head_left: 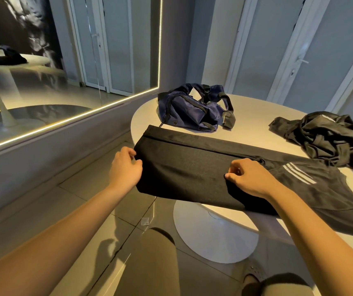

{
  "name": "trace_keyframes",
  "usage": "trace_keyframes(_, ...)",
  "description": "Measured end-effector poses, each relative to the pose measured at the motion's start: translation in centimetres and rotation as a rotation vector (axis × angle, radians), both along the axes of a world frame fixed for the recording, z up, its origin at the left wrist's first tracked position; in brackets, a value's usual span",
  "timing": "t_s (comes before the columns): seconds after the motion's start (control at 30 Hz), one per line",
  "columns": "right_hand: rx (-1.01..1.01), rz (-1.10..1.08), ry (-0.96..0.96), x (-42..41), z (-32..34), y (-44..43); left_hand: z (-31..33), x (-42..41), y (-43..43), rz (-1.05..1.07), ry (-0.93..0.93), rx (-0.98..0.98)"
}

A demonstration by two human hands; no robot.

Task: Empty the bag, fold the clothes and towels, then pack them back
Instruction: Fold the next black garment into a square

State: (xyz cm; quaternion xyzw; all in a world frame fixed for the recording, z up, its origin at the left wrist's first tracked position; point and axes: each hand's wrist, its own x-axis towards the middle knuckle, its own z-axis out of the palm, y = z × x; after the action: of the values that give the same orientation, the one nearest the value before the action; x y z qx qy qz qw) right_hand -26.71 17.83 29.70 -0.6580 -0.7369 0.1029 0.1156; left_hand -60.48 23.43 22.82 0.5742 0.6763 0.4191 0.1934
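Observation:
A black garment lies folded lengthwise across the round white table, its left end hanging past the table edge. My left hand pinches that left end. My right hand pinches the cloth near the garment's middle. Under the right part lies a dark shirt with white stripes. A navy duffel bag sits slumped and open at the back of the table. A crumpled heap of black clothes lies at the table's right.
A mirror wall with a lit strip stands to the left, reflecting another table. The table's pedestal base rests on the tiled floor. My knees show below. White doors stand behind.

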Motion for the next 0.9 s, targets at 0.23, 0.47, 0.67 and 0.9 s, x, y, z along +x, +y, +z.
trace_keyframes(0.23,0.224,-0.253,0.118,7.7,1.1,0.6,3.3,7.5,-1.6,-0.496,0.436,0.270)
trace_keyframes(0.47,0.078,-0.524,-0.059,17.2,-1.2,1.4,3.6,11.4,0.0,-0.791,0.838,-0.101)
trace_keyframes(0.67,0.087,-0.576,0.072,20.3,-2.2,1.8,2.9,11.6,0.4,-0.787,0.886,-0.093)
trace_keyframes(0.9,0.111,-0.628,0.219,21.5,-2.0,2.3,2.9,11.6,0.4,-0.788,0.902,-0.096)
